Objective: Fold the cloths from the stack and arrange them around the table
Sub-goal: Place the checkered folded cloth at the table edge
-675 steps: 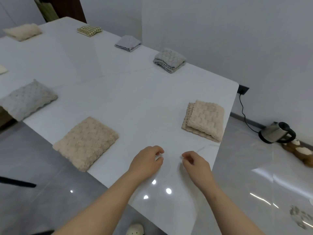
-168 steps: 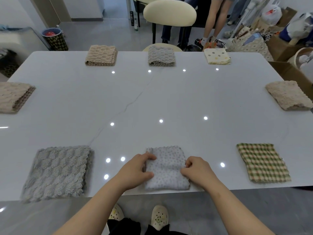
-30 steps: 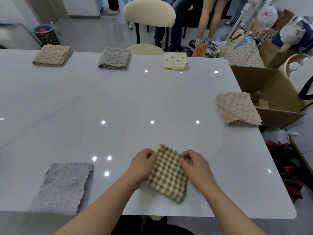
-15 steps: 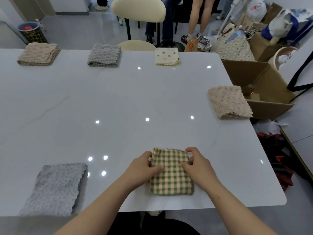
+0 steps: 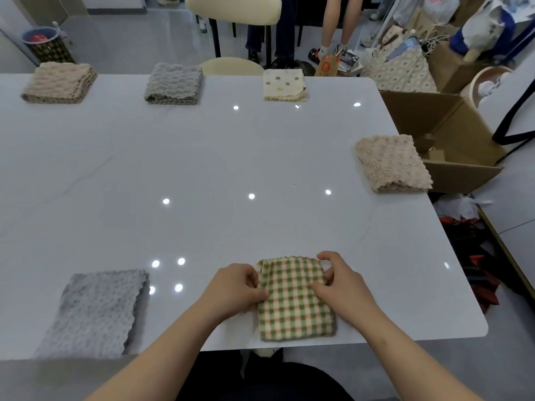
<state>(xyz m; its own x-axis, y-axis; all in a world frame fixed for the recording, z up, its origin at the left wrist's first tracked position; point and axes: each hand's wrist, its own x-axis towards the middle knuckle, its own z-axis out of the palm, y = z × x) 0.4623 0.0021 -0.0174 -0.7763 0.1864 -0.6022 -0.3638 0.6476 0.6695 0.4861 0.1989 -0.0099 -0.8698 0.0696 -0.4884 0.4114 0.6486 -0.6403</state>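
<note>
A glossy white table (image 5: 231,157) fills most of the view, with ceiling lights reflected in it as bright dots. A cluttered floor lies beyond its far and right sides.

The checked cloth (image 5: 295,302) lies flat at the near edge of the table, right of centre, directly in front of the person. It is folded into a compact upright rectangle. The weave is green and cream check with thin orange lines, and the top edge is slightly wavy.

The left hand (image 5: 234,290) has curled fingers and pinches the cloth's left edge near the top. The right hand (image 5: 338,287) grips the right edge near the upper corner, with its thumb lying on the fabric.

A folded grey nubby cloth (image 5: 95,311) lies well apart to the left along the same near edge. A folded beige cloth (image 5: 392,163) sits at the right edge.

Along the far edge, from right to left, are a cream spotted cloth (image 5: 283,83), a grey textured cloth (image 5: 175,86) and a second beige cloth (image 5: 59,82).

Past the table stand an open cardboard box (image 5: 451,140), a cream chair (image 5: 233,7) and a patterned bin (image 5: 47,44).
</note>
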